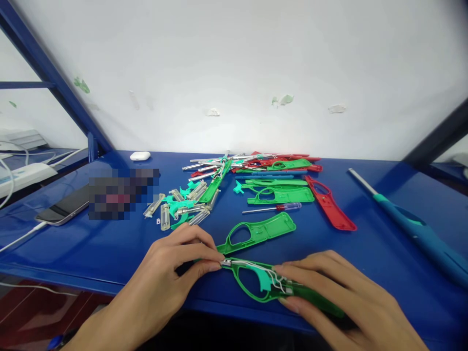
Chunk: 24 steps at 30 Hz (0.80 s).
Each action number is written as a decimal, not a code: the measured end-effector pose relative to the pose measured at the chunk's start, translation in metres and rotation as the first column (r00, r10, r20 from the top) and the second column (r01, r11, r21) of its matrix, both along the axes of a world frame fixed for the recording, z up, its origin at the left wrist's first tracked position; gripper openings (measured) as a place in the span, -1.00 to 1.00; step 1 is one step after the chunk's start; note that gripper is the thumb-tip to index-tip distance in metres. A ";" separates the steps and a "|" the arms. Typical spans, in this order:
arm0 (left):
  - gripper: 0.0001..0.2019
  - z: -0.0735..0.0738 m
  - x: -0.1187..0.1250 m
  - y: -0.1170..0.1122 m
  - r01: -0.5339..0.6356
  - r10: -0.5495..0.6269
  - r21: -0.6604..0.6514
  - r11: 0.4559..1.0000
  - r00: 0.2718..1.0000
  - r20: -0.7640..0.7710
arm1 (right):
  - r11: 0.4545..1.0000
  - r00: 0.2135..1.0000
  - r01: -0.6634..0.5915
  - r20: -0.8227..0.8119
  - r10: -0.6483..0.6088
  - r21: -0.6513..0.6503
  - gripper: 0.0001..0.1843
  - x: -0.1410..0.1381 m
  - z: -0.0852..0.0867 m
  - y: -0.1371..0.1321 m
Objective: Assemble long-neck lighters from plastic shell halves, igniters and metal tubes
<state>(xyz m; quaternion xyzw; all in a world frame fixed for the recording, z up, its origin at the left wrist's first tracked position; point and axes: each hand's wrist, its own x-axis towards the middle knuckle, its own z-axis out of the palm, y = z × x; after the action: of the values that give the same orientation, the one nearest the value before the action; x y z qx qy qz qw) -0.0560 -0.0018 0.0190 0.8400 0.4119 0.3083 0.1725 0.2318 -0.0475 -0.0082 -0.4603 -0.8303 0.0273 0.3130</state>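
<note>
In the lower centre of the frame, a green casing (268,296) with its inside exposed is held by two hands near the front edge of the blue tabletop (109,248). A small metal piece (226,262) at the casing's left end is pinched by the left hand (179,268), its grip clamped together between thumb and fingers. The casing's right end is grasped by the right hand (340,292), its grip closed around it, with the fingers along the upper edge and the thumb at the lower one. Inside the casing, white wires (256,266) and a teal trigger (263,278) are seen. Just above, an empty green shell (274,229) is laid flat, with a screwdriver (288,207) beyond it. At centre left, clear tanks (165,217) are heaped with teal pieces (179,204). Right of centre, a red shell (331,209) is placed aslant, and a blue lighter (427,236) is seen at the right edge. A phone (66,204) is set at the left, and a white case (140,156) near the wall (248,63).
</note>
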 end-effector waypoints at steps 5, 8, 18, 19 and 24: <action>-0.77 -0.005 -0.001 -0.003 0.011 -0.011 0.035 0.999 1.000 -0.005 | 1.000 1.000 -0.014 0.009 0.014 0.000 -0.76 0.000 0.000 0.001; -0.78 -0.011 -0.003 -0.005 -0.007 0.007 0.036 0.999 1.000 -0.004 | 1.000 1.000 -0.016 0.020 0.016 0.008 -0.75 0.000 0.000 0.000; -0.76 -0.012 -0.007 -0.006 0.036 -0.030 0.063 0.997 0.994 -0.103 | 1.000 0.999 -0.022 0.037 0.021 0.015 -0.71 0.001 -0.003 0.000; -0.69 -0.011 -0.008 -0.006 0.065 -0.056 0.063 0.996 0.989 -0.137 | 1.000 0.999 -0.022 0.035 0.021 0.017 -0.71 0.001 -0.003 0.001; -0.28 -0.011 -0.016 -0.005 0.188 -0.164 0.049 0.981 0.937 -0.310 | 0.999 0.999 -0.018 0.028 0.017 0.032 -0.71 -0.001 -0.001 0.000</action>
<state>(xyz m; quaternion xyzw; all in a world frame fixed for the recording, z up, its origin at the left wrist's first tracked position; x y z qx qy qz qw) -0.0716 -0.0065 0.0075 0.9169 0.3444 0.1744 0.1011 0.2312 -0.0475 -0.0093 -0.4484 -0.8389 0.0102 0.3084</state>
